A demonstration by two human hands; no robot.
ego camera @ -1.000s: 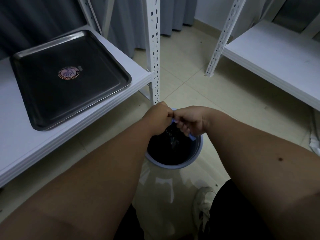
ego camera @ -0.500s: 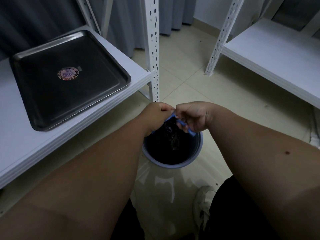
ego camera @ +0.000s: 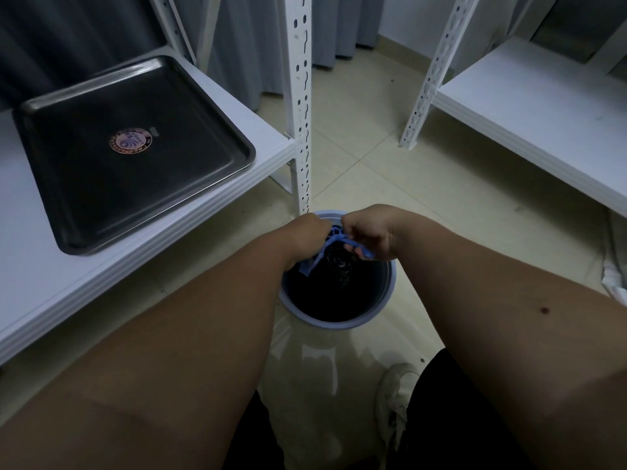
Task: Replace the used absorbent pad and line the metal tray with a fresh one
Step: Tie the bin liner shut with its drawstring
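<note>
Hands over bin: left hand (ego camera: 307, 237) and right hand (ego camera: 368, 234) both pinch the crumpled blue used pad (ego camera: 334, 244) above the bin (ego camera: 386, 293) | advice: let go low, inside the rim | upright post just beyond | metal tray (ego camera: 217, 130) bare on shelf (ego camera: 51, 293), far left, near its edge.

The round sticker (ego camera: 130, 144) on the metal tray (ego camera: 203, 123) is too blurred to read.

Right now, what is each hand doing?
Left hand: grips the blue pad over the bin.
Right hand: grips the same pad.
</note>
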